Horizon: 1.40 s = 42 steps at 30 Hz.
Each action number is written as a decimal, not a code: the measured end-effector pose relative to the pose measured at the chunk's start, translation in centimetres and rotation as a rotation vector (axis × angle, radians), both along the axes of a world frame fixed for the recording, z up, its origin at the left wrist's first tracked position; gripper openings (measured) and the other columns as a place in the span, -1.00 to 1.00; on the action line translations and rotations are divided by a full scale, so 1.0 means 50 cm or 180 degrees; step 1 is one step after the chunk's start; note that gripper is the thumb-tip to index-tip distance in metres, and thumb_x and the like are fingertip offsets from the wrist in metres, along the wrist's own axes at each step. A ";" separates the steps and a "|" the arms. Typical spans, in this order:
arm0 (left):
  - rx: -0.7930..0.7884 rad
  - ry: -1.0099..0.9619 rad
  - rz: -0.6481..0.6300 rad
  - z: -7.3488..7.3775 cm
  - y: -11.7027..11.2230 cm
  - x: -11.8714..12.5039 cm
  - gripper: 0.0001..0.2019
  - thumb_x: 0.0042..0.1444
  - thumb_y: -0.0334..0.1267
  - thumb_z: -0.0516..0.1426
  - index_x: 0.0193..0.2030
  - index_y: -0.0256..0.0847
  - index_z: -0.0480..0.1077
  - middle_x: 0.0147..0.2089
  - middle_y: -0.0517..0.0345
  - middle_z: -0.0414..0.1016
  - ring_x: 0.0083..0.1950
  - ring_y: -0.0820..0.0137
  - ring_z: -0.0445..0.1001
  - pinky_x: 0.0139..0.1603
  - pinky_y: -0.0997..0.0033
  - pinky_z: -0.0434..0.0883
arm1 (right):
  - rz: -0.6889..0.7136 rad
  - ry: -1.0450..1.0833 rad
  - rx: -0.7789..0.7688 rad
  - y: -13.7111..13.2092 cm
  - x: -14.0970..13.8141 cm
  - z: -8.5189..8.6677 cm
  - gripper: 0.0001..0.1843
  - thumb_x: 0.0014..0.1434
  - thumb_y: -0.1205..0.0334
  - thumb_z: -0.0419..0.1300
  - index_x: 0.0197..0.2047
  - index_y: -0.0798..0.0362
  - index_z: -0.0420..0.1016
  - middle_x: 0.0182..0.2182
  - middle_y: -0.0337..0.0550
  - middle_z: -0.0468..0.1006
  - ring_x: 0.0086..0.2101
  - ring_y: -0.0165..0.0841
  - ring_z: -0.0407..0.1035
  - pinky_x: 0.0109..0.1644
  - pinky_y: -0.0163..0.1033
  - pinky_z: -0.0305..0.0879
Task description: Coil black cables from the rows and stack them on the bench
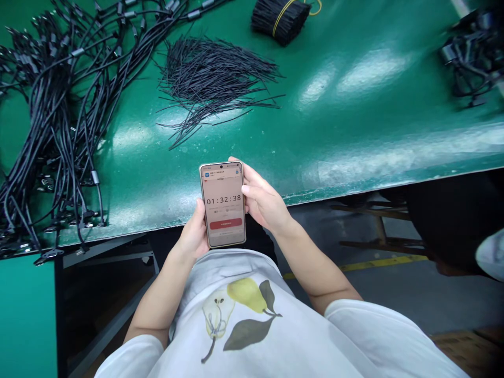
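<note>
A smartphone [223,210] is held upright between my two hands, just over the near edge of the table. Its lit screen reads 01:32:38 above a red button. My left hand [196,231] grips the phone's lower left side, thumb along the edge. On the other side, my right hand [264,199] holds the right edge, with its thumb at the screen's border and fingers behind. The fingers at the back of the phone are mostly hidden.
Black cables [51,110] with connectors cover the table's left side, some ends hanging over the edge. A loose pile of thin black ties [214,73] lies ahead on the green table [275,147]. Beyond are a tied black bundle [280,21] and more cables [476,58] at right.
</note>
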<state>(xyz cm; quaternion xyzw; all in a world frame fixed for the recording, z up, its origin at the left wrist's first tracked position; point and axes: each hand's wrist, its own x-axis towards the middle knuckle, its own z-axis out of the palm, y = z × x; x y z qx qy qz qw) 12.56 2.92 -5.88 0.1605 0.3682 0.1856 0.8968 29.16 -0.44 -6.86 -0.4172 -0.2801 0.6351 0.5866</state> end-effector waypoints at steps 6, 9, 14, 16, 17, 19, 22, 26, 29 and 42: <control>0.0030 -0.0027 0.0001 -0.003 0.001 -0.002 -0.31 0.25 0.22 -0.11 0.31 -0.24 0.25 0.20 -0.15 0.43 0.33 0.03 0.26 0.31 -0.04 0.22 | -0.0010 -0.0014 -0.0036 0.001 -0.001 0.004 -0.28 0.13 0.10 0.09 0.36 -0.16 0.03 0.19 -0.17 0.30 -0.46 -0.48 0.22 -0.60 -0.38 0.10; 0.0041 -0.0046 -0.0003 -0.002 0.000 -0.001 -0.32 0.25 0.22 -0.10 0.30 -0.23 0.27 0.20 -0.13 0.43 0.33 0.03 0.26 0.31 -0.04 0.21 | -0.0028 0.0006 -0.0045 0.002 0.000 0.005 -0.27 0.12 0.12 0.10 0.35 -0.16 0.05 0.18 -0.17 0.31 -0.49 -0.50 0.19 -0.62 -0.39 0.07; 0.0022 -0.0034 0.0044 -0.003 -0.001 -0.002 -0.34 0.25 0.20 -0.09 0.30 -0.21 0.26 0.22 -0.12 0.42 0.33 0.04 0.26 0.32 -0.04 0.21 | 0.0000 -0.0033 -0.0043 0.001 -0.001 0.003 -0.26 0.13 0.10 0.10 0.36 -0.15 0.02 0.20 -0.16 0.29 -0.44 -0.47 0.25 -0.58 -0.38 0.16; 0.0019 -0.0045 0.0033 -0.004 -0.002 -0.002 -0.34 0.25 0.20 -0.09 0.30 -0.20 0.26 0.22 -0.11 0.42 0.33 0.04 0.26 0.32 -0.04 0.21 | 0.0008 -0.0037 -0.0036 0.000 -0.001 0.002 -0.26 0.13 0.11 0.10 0.37 -0.16 0.02 0.20 -0.16 0.29 -0.43 -0.46 0.27 -0.57 -0.37 0.18; 0.0022 -0.0046 0.0033 -0.005 -0.002 -0.003 -0.35 0.25 0.20 -0.09 0.30 -0.20 0.26 0.22 -0.11 0.42 0.33 0.04 0.26 0.32 -0.04 0.21 | 0.0006 -0.0041 -0.0032 0.000 -0.001 0.001 -0.26 0.13 0.11 0.10 0.37 -0.16 0.02 0.19 -0.16 0.30 -0.44 -0.46 0.26 -0.57 -0.37 0.18; 0.0026 -0.0037 0.0046 -0.006 -0.001 -0.004 -0.35 0.25 0.20 -0.09 0.30 -0.19 0.27 0.22 -0.10 0.42 0.33 0.04 0.26 0.32 -0.03 0.21 | -0.0003 -0.0056 -0.0027 0.000 -0.001 0.001 -0.25 0.12 0.11 0.10 0.37 -0.16 0.03 0.17 -0.15 0.32 -0.46 -0.48 0.24 -0.59 -0.38 0.15; 0.0021 -0.0042 0.0048 -0.005 -0.001 -0.003 -0.35 0.25 0.21 -0.09 0.31 -0.18 0.26 0.22 -0.09 0.43 0.33 0.04 0.27 0.32 -0.03 0.21 | -0.0012 -0.0080 -0.0029 0.000 0.000 0.000 -0.26 0.12 0.11 0.10 0.37 -0.17 0.04 0.15 -0.16 0.34 -0.48 -0.49 0.22 -0.61 -0.39 0.12; 0.0045 -0.0084 0.0012 -0.004 -0.001 -0.003 -0.35 0.26 0.21 -0.11 0.30 -0.18 0.26 0.21 -0.09 0.43 0.33 0.04 0.27 0.32 -0.04 0.21 | -0.0020 -0.0035 -0.0022 0.000 0.000 0.000 -0.26 0.11 0.13 0.10 0.36 -0.17 0.05 0.17 -0.16 0.32 -0.49 -0.51 0.20 -0.63 -0.41 0.07; 0.0061 -0.0048 0.0005 -0.005 -0.002 -0.004 -0.35 0.25 0.21 -0.10 0.28 -0.20 0.29 0.21 -0.09 0.43 0.33 0.04 0.27 0.31 -0.04 0.21 | -0.0032 -0.0017 -0.0024 0.000 -0.001 0.000 -0.25 0.10 0.14 0.11 0.36 -0.17 0.06 0.17 -0.17 0.32 -0.51 -0.52 0.17 -0.65 -0.41 0.03; 0.0074 0.0032 0.0053 -0.005 -0.003 -0.003 -0.34 0.23 0.22 -0.06 0.27 -0.21 0.29 0.22 -0.10 0.42 0.33 0.03 0.26 0.33 -0.06 0.18 | -0.0044 0.0045 0.0063 0.001 -0.003 0.000 -0.28 0.12 0.17 0.10 0.34 -0.16 0.06 0.15 -0.15 0.30 -0.50 -0.51 0.12 -0.63 -0.42 -0.09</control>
